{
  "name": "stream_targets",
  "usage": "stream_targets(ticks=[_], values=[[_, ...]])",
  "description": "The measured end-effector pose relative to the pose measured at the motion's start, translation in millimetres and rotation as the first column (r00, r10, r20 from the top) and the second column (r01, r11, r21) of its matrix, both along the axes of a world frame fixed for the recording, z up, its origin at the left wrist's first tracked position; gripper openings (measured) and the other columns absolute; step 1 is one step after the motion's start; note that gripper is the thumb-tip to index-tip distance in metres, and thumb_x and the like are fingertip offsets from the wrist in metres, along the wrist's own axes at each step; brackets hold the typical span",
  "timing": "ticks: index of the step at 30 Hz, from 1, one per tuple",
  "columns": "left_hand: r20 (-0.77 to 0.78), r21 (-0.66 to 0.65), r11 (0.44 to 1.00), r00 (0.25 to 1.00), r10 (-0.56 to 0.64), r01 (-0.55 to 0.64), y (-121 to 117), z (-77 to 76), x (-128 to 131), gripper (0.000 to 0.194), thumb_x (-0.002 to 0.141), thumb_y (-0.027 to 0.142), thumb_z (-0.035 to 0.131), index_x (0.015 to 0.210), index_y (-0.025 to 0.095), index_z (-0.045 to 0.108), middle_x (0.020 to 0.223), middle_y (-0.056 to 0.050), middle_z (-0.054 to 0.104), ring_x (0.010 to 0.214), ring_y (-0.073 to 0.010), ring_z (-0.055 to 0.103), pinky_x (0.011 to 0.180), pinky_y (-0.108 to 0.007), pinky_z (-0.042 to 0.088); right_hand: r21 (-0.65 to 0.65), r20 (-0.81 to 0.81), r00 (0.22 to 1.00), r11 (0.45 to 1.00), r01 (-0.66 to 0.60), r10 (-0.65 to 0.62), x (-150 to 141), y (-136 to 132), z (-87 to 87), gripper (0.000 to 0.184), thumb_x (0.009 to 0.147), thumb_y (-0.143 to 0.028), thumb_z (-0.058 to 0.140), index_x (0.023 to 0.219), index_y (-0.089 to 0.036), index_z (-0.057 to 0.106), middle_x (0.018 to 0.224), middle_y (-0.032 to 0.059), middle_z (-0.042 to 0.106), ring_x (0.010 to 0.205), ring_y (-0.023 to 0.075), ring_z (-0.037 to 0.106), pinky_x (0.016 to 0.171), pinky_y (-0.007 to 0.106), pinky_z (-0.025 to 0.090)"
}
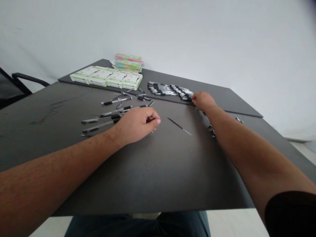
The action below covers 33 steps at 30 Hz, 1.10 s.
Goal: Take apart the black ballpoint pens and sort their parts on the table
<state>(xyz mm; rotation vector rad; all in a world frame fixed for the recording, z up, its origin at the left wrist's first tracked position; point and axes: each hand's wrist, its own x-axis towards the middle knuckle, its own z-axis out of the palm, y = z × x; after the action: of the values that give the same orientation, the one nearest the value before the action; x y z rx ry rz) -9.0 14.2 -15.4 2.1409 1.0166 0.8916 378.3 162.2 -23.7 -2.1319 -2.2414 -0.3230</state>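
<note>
With the fingers of my right hand (203, 100) I'm touching the near end of the right row (182, 92) of pens. Their tips are bunching together, but the hand is hiding the grip, so I cannot tell whether they are holding a pen. My left hand (138, 124) is hovering low over the desk (158, 177), fingers curling, thumb and forefinger almost meeting; a pale bit (152, 132) is showing just beneath, and I cannot tell whether anything is being held.

Between the hands, a thin refill (179, 125) is lying alone, dark along most of its length. Beside and beyond the left hand, loose pens (116, 111) are lying scattered, some crossing. I'm judging them light and stiff, their smooth barrels probably slippery and apt to roll, so I'm favouring the black grips for taking hold. I'm expecting the refill to be lighter and bendier, best pinched mid-length, clear of its point.

Small parts (212, 132) are peeking out beside my right forearm (237, 141). Farther out, the left row (161, 89) is lying next to the right one, white boxes (113, 76) are sitting side by side, and coloured boxes (128, 62) are standing stacked behind.
</note>
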Motion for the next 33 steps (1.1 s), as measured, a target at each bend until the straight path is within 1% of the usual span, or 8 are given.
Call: stream_targets(ticks=[4, 8, 16, 20, 22, 25, 29, 33], values=[[-0.042, 0.024, 1.0, 0.999, 0.009, -0.008, 0.9, 1.6, -0.9, 0.02, 0.1, 0.039, 0.067, 0.089, 0.024, 0.074, 0.079, -0.002, 0.084, 0.075, -0.0218, 0.083, 0.07, -0.032, 0.057, 0.032, -0.019, 0.999, 0.999, 0.042, -0.042, -1.7, -0.8, -0.4, 0.032, 0.108, -0.024, 0.066, 0.127, -0.013, 0.089, 0.137, 0.0243, 0.084, 0.132, 0.0375, 0.078, 0.116, 0.044, 0.057], [-0.069, 0.037, 0.999, 0.997, 0.016, -0.014, 1.7, 2.0, -1.3, 0.021, 0.099, 0.041, 0.066, 0.089, 0.024, 0.075, 0.079, -0.001, 0.084, 0.077, -0.0222, 0.083, 0.072, -0.033, 0.056, 0.057, -0.048, 0.998, 0.997, 0.048, -0.045, 0.3, -14.3, 9.9, 0.03, 0.107, -0.03, 0.07, 0.123, -0.015, 0.089, 0.131, 0.0211, 0.087, 0.126, 0.036, 0.08, 0.111, 0.043, 0.059], [-0.092, 0.034, 0.999, 0.996, 0.013, -0.009, 0.5, 5.7, 0.1, 0.022, 0.097, 0.043, 0.066, 0.089, 0.025, 0.075, 0.08, -0.001, 0.084, 0.077, -0.0215, 0.081, 0.074, -0.033, 0.055, 0.084, -0.141, 0.985, 0.991, 0.108, -0.095, 35.8, -81.3, 49.1, 0.032, 0.104, -0.036, 0.067, 0.119, -0.02, 0.09, 0.11, 0.0139, 0.089, 0.101, 0.0315, 0.083, 0.092, 0.043, 0.062], [-0.095, 0.043, 0.999, 0.995, 0.021, -0.017, 3.2, 3.2, -1.1, 0.022, 0.098, 0.044, 0.067, 0.09, 0.025, 0.075, 0.081, -0.002, 0.085, 0.078, -0.0226, 0.082, 0.075, -0.033, 0.056, 0.026, -0.216, 0.965, 0.988, 0.155, -0.146, 53.7, -111.0, 58.8, 0.028, 0.1, -0.036, 0.071, 0.114, -0.021, 0.09, 0.102, 0.0123, 0.088, 0.091, 0.0296, 0.081, 0.086, 0.043, 0.062], [-0.094, 0.042, 0.999, 0.995, 0.022, -0.018, 5.4, 0.6, -1.9, 0.022, 0.098, 0.045, 0.068, 0.091, 0.025, 0.075, 0.081, -0.003, 0.085, 0.078, -0.0236, 0.083, 0.074, -0.034, 0.057, -0.006, -0.201, 0.963, 0.983, 0.181, -0.178, 55.0, -118.2, 56.5, 0.027, 0.101, -0.036, 0.071, 0.113, -0.021, 0.09, 0.103, 0.0125, 0.089, 0.091, 0.0292, 0.081, 0.086, 0.041, 0.062], [-0.092, 0.042, 0.999, 0.995, 0.026, -0.022, 7.8, -1.8, -3.0, 0.024, 0.099, 0.047, 0.069, 0.092, 0.025, 0.076, 0.082, -0.004, 0.086, 0.078, -0.025, 0.083, 0.073, -0.035, 0.058, -0.009, -0.166, 0.963, 0.977, 0.214, -0.212, 48.8, -120.2, 43.1, 0.029, 0.103, -0.034, 0.069, 0.118, -0.02, 0.089, 0.111, 0.0141, 0.09, 0.099, 0.0308, 0.083, 0.09, 0.041, 0.062], [-0.114, 0.06, 0.998, 0.993, 0.04, -0.033, 7.5, 0.9, -3.6, 0.022, 0.099, 0.046, 0.069, 0.092, 0.026, 0.076, 0.08, -0.003, 0.086, 0.078, -0.0248, 0.083, 0.072, -0.034, 0.057, -0.032, -0.141, 0.967, 0.977, 0.21, -0.212, 39.5, -117.4, 19.9, 0.029, 0.103, -0.033, 0.069, 0.12, -0.021, 0.089, 0.114, 0.0131, 0.091, 0.105, 0.0312, 0.084, 0.094, 0.039, 0.062], [-0.126, 0.069, 0.997, 0.991, 0.043, -0.034, 5.3, 4.3, -2.8, 0.02, 0.097, 0.044, 0.07, 0.09, 0.027, 0.077, 0.079, -0.002, 0.085, 0.078, -0.0245, 0.083, 0.07, -0.033, 0.056, -0.068, -0.11, 0.974, 0.979, 0.194, -0.201, 39.2, -118.9, 10.5, 0.03, 0.103, -0.034, 0.07, 0.123, -0.021, 0.089, 0.116, 0.0119, 0.092, 0.108, 0.0305, 0.084, 0.094, 0.037, 0.062]])
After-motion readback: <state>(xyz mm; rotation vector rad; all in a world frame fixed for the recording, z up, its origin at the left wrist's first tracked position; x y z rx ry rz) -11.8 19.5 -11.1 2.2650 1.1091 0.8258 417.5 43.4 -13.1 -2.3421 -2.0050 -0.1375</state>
